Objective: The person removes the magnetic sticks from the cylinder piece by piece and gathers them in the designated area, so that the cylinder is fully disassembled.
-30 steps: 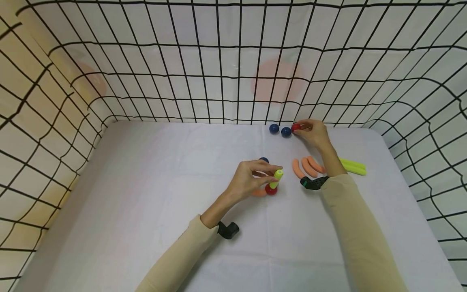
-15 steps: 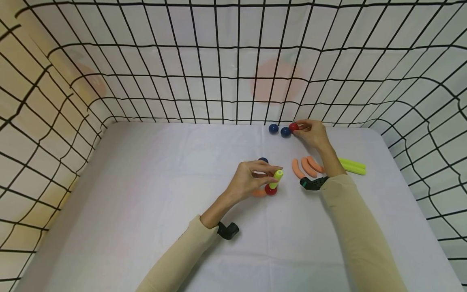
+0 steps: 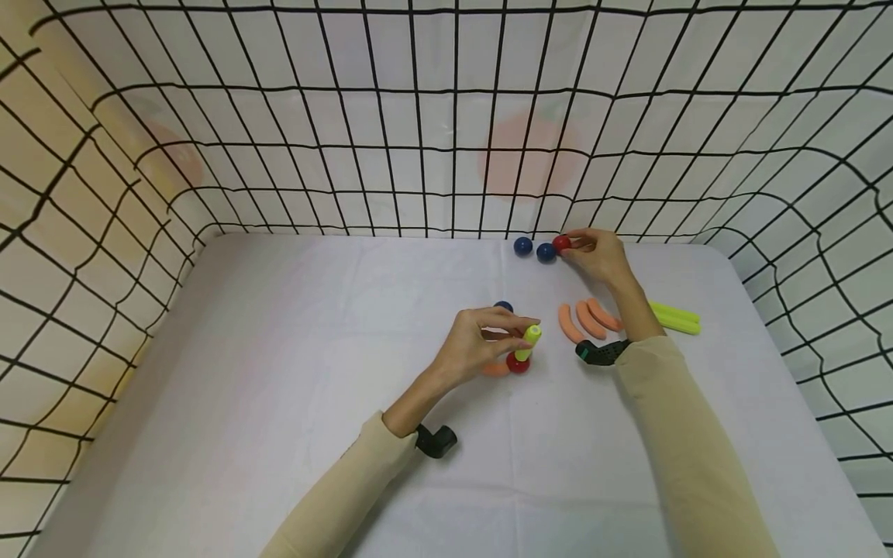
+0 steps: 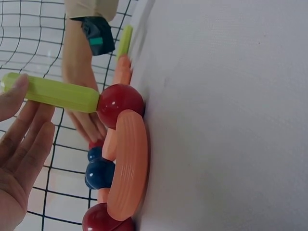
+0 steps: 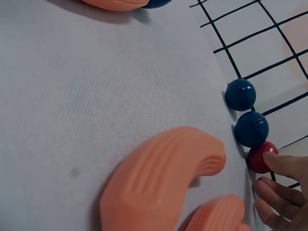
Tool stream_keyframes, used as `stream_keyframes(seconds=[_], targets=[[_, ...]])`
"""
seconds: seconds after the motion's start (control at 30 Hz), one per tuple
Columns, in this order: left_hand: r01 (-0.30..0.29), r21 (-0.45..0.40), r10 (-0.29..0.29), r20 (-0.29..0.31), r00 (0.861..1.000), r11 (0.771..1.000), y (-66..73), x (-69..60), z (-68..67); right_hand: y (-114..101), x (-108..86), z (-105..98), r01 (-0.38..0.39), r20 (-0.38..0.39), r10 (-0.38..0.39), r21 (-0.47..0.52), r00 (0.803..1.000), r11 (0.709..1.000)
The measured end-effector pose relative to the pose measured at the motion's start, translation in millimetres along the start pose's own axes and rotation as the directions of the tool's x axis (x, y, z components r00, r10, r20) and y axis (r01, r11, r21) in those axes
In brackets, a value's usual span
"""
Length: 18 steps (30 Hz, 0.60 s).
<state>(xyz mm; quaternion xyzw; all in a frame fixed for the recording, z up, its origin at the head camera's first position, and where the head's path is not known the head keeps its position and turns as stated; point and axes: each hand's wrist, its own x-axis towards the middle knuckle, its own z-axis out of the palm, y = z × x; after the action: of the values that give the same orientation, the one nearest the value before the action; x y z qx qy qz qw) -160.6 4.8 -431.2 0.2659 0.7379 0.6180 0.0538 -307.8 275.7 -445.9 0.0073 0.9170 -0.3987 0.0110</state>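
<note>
In the head view my left hand (image 3: 469, 345) pinches a yellow-green rod (image 3: 529, 344) between thumb and fingers. The rod stands slightly tilted on a red ball (image 3: 518, 363); in the left wrist view its end meets that ball (image 4: 120, 103). A curved orange piece (image 4: 130, 163) touches the same ball, and its other end lies against another red ball (image 4: 103, 219). At the back, my right hand (image 3: 601, 254) holds a separate red ball (image 3: 561, 243) with thumb and fingertips. That ball sits beside two blue balls (image 5: 251, 129) along the mesh.
Loose curved orange pieces (image 3: 591, 320) lie in front of my right forearm, with yellow-green rods (image 3: 677, 318) to its right. One blue ball (image 3: 504, 306) shows partly behind my left hand. Black wire mesh (image 3: 432, 147) borders the white-covered table (image 3: 314, 387).
The red ball in my right hand has shifted slightly left toward the blue balls, then stayed there. My left hand and the rod have kept their place.
</note>
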Motion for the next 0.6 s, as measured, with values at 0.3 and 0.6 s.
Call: stream_keyframes(seconds=[0.3, 0.6], targets=[[-0.001, 0.009, 0.001, 0.003, 1.000, 1.000, -1.2, -0.4, 1.3, -25.9, -39.9, -17.0, 0.056, -0.048, -0.057, -0.029, 0.997, 0.998], [-0.004, 0.006, 0.004, 0.008, 1.000, 1.000, -1.7, -0.8, 2.5, -69.2, -128.3, -13.6, 0.348, 0.044, -0.351, 0.065, 0.935, 0.935]])
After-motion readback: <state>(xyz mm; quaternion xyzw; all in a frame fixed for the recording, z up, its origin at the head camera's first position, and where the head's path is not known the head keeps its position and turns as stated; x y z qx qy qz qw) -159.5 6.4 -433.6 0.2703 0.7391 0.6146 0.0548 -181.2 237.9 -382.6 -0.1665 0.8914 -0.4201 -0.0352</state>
